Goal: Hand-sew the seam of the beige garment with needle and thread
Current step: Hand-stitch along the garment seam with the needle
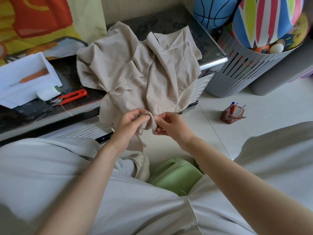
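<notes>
Widest first: the dark marbled desk (152,21) carries the beige garment (135,68), heaped and crumpled on top, one end spilling over the front edge and down towards the person's lap. To the left on the desk sits a white box (25,77).

Now in to the action. The left hand (133,122) grips a rolled fold of that hanging end, thumb laid across the cloth and fingers curled under it. The right hand (169,124) is touching the same fold from the other side, thumb and forefinger pinched at its edge. That looks like a needle grip, with a thin glint between the two hands, but it is too small to be sure it is the needle.

Beside the box lie the orange thread snips (72,96) and a white thread spool (48,94), with a loose thread (66,109) trailing towards the desk edge.

Progress? I'd call it mid-seam, a stitch in hand. The sewn stretch is hidden under the fingers, so how much remains can't be read. Knotting and snipping look not yet done.
</notes>
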